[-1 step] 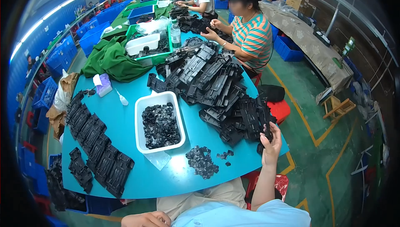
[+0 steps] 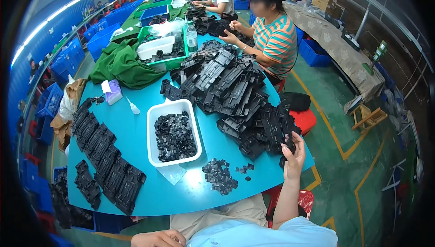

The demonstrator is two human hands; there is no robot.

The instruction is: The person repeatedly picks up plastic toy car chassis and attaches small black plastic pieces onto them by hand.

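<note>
At the table's right edge, my right hand (image 2: 294, 157) grips the near end of a long black molded plastic part (image 2: 273, 127), thumb and fingers at its corner. That part lies at the near right end of a large heap of similar black parts (image 2: 222, 77). My left hand (image 2: 159, 238) rests low against my shirt at the lower edge, its fingers curled; I see nothing in it, though its underside is hidden. Small black pieces (image 2: 219, 176) lie loose in front of me. More of them fill a white plastic tub (image 2: 151, 143).
Black parts (image 2: 102, 149) line the left side of the blue table (image 2: 181, 201). Beyond are a squeeze bottle (image 2: 133, 107), a purple tissue pack (image 2: 113, 94), green cloth (image 2: 124, 68), a green crate (image 2: 183, 56) and a clear bottle (image 2: 191, 38). A co-worker (image 2: 272, 38) sits at the far right.
</note>
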